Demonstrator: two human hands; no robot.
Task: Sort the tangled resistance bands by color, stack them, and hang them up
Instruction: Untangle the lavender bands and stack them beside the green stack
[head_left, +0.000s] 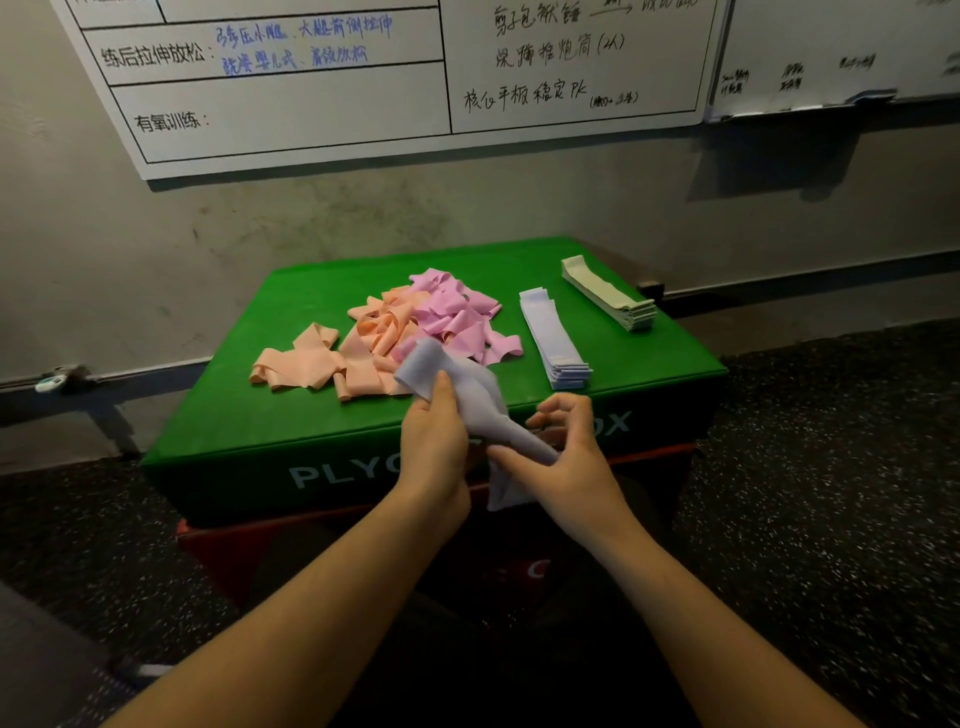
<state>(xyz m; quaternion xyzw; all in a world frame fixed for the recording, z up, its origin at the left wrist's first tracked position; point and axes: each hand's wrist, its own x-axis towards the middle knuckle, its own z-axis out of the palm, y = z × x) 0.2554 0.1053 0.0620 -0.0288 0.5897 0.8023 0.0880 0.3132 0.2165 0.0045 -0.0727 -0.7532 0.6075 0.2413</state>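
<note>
A lavender band hangs twisted between both hands above the front edge of the green plyo box. My left hand grips its upper part, thumb on top. My right hand pinches its lower part, and the tail droops below the hand. On the box lie a tangle of pink bands and a tangle of orange bands. To the right sit a flat stack of lavender bands and a flat stack of pale green bands.
The green box rests on a red box against a grey wall. Whiteboards with writing hang above. Dark speckled gym flooring surrounds the boxes.
</note>
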